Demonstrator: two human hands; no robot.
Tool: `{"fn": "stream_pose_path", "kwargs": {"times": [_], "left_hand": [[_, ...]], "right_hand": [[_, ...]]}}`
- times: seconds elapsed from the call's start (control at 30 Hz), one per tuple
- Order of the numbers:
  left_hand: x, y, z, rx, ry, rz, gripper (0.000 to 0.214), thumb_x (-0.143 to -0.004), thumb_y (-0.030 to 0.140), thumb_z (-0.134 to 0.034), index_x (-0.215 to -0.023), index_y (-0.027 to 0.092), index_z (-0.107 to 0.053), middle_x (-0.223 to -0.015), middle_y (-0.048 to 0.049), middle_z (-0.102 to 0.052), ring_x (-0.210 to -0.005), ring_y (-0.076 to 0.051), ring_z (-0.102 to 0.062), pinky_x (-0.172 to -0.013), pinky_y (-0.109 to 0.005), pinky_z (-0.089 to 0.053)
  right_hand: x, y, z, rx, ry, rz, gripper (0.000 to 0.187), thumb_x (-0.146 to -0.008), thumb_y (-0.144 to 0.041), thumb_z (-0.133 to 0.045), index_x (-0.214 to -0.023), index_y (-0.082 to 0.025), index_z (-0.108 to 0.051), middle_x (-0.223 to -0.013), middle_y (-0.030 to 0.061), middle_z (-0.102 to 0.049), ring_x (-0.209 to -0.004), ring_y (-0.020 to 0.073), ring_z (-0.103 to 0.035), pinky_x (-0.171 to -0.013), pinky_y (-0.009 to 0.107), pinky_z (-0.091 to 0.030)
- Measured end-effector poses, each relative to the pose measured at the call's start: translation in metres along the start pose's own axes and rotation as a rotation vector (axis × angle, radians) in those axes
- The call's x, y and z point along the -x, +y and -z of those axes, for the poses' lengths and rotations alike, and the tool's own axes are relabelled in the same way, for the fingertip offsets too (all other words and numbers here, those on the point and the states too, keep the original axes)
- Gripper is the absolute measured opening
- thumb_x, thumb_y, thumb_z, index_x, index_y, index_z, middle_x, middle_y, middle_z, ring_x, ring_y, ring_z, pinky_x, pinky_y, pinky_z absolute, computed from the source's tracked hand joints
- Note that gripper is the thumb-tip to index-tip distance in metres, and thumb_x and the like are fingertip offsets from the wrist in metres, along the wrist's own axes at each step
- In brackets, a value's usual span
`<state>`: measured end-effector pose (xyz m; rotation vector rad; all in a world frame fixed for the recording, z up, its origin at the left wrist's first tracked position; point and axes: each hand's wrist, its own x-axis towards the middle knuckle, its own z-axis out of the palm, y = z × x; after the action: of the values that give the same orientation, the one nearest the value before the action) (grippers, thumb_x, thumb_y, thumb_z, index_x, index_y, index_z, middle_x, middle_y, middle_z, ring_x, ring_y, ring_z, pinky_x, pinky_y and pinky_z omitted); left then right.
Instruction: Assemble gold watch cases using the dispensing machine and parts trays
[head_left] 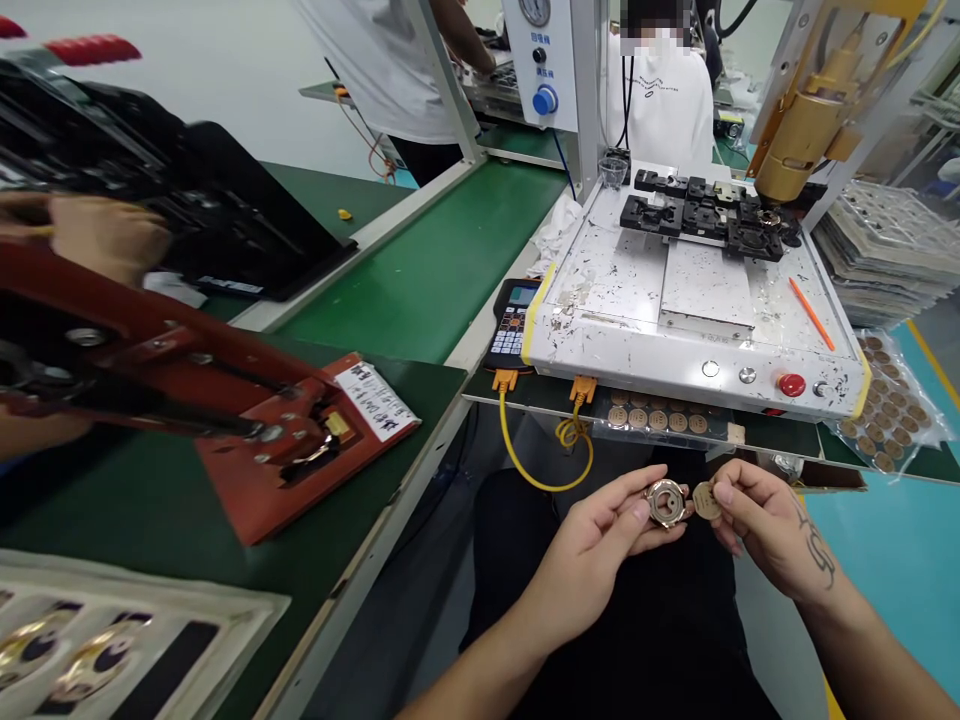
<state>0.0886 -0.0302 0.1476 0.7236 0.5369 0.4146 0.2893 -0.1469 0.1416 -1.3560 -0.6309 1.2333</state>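
Observation:
Over my lap, my left hand [600, 545] grips a round metal watch case [666, 503] by its edge, its hollow inside turned up toward me. Between the thumb and fingers of my right hand [761, 520] is a thin brown disc [706, 500] with faint marks, held upright just right of the case. A small gap seems to part the disc from the case. More brown discs of the same look lie in a clear plastic sheet [657, 418] under the machine's front edge and in another clear bag [889, 405] at the right.
A white bench machine [697, 340] with black fixtures [705, 215] and a gold dispensing head [806, 130] stands ahead. A keypad [512, 325] and yellow cable [517, 465] sit left of it. Beside the green conveyor [420, 270] is a red hand press [247, 480]; other people work nearby.

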Motion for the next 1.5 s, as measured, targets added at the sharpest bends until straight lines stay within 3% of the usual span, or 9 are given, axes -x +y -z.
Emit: {"fn": "stream_pose_path", "kwargs": {"times": [0.23, 0.4, 0.53, 1.27, 1.5], "left_hand": [[0.000, -0.002, 0.001, 0.010, -0.010, -0.009, 0.052, -0.095, 0.044, -0.084, -0.139, 0.018, -0.076, -0.127, -0.0151, -0.081, -0.126, -0.037, -0.075, -0.114, -0.055, -0.060], [0.000, -0.003, 0.000, -0.020, -0.008, -0.030, 0.051, -0.095, 0.046, -0.083, -0.138, 0.018, -0.076, -0.132, -0.0150, -0.080, -0.127, -0.037, -0.074, -0.112, -0.052, -0.062], [0.001, -0.004, -0.003, -0.044, -0.007, -0.053, 0.049, -0.096, 0.046, -0.083, -0.138, 0.021, -0.077, -0.133, -0.0128, -0.080, -0.127, -0.035, -0.074, -0.113, -0.051, -0.061], [0.004, -0.008, -0.008, -0.091, -0.009, -0.088, 0.050, -0.099, 0.048, -0.078, -0.141, 0.021, -0.075, -0.143, -0.0137, -0.075, -0.130, -0.035, -0.073, -0.115, -0.049, -0.060], [0.002, -0.016, -0.009, -0.170, -0.008, -0.136, 0.049, -0.100, 0.042, -0.078, -0.142, 0.018, -0.072, -0.138, -0.0150, -0.078, -0.126, -0.033, -0.075, -0.115, -0.048, -0.060]], "right_hand": [[-0.001, 0.001, -0.001, 0.088, 0.002, 0.034, 0.035, -0.103, -0.051, -0.072, -0.086, -0.022, -0.063, -0.074, -0.0022, -0.057, -0.059, 0.0123, -0.043, -0.057, 0.029, -0.033], [-0.002, -0.013, -0.017, 0.301, 0.025, 0.187, 0.034, -0.103, -0.050, -0.071, -0.083, -0.023, -0.065, -0.106, 0.0051, -0.063, -0.092, 0.0213, -0.058, -0.083, 0.032, -0.048], [0.000, -0.019, -0.030, 0.351, -0.012, 0.180, 0.031, -0.103, -0.049, -0.070, -0.084, -0.024, -0.065, -0.115, 0.0062, -0.065, -0.102, 0.0237, -0.061, -0.092, 0.033, -0.050], [0.000, -0.010, -0.035, 0.391, 0.041, 0.233, 0.030, -0.106, -0.046, -0.067, -0.084, -0.024, -0.064, -0.113, 0.0063, -0.065, -0.104, 0.0243, -0.062, -0.093, 0.035, -0.050], [0.002, -0.001, -0.037, 0.439, 0.068, 0.295, 0.027, -0.108, -0.040, -0.064, -0.086, -0.024, -0.061, -0.114, 0.0070, -0.062, -0.100, 0.0231, -0.064, -0.083, 0.034, -0.055]]}}
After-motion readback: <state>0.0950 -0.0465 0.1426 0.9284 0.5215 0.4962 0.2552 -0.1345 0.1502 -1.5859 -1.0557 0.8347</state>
